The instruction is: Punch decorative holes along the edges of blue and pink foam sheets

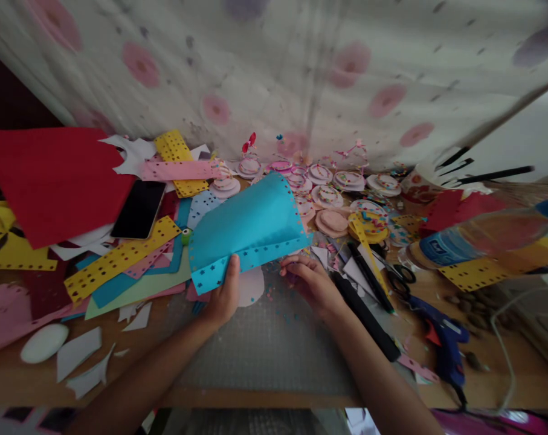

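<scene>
A bright blue craft sheet (249, 220), punched with small holes along its edges, is lifted over the work mat and bends slightly. My left hand (227, 293) grips its lower edge, thumb on top and fingers hidden beneath. Just below the sheet's right corner is my right hand (307, 278), its fingers curled in. A small purplish patch shows under those fingers, too dim to identify. Beneath the sheet, a pale round paper piece (251, 287) lies on the grey mat (264, 356), with tiny punched bits scattered nearby.
Decorated paper discs (332, 222) crowd the back. At left lie a phone (139, 208), a red sheet (51, 181) and punched yellow strips (124, 258). On the right are a black stick-like tool (367, 317), scissors (400, 278), a blue glue gun (443, 338) and a tilted bottle (477, 238).
</scene>
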`<state>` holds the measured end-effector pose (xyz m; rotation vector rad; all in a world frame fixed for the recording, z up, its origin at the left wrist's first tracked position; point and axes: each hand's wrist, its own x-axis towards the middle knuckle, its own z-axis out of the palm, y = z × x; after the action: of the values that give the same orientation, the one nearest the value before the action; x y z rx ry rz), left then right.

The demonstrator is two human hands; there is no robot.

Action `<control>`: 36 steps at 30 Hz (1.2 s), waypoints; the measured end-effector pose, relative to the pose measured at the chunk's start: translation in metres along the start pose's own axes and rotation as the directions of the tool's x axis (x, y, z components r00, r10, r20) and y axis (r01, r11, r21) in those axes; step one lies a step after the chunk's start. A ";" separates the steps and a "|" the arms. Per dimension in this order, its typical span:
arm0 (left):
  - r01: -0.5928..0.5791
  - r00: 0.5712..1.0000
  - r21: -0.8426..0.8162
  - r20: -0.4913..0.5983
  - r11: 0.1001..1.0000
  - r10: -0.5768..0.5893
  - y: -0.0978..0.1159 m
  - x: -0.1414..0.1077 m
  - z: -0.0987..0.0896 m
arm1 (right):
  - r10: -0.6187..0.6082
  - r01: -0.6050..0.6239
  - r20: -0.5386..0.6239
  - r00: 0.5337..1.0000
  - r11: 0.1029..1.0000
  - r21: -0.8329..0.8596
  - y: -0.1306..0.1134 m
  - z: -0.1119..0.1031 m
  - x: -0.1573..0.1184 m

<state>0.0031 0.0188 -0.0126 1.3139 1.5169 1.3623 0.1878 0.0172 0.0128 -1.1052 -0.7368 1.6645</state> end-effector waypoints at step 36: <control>0.000 1.000 -0.016 -0.011 1.000 0.000 0.008 0.001 0.002 | -0.153 0.140 -0.056 0.987 0.970 -0.199 0.002 0.005 -0.005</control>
<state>0.0069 0.0197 -0.0056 1.2982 1.5107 1.3811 0.1826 0.0123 0.0145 -1.2091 -0.9281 1.4445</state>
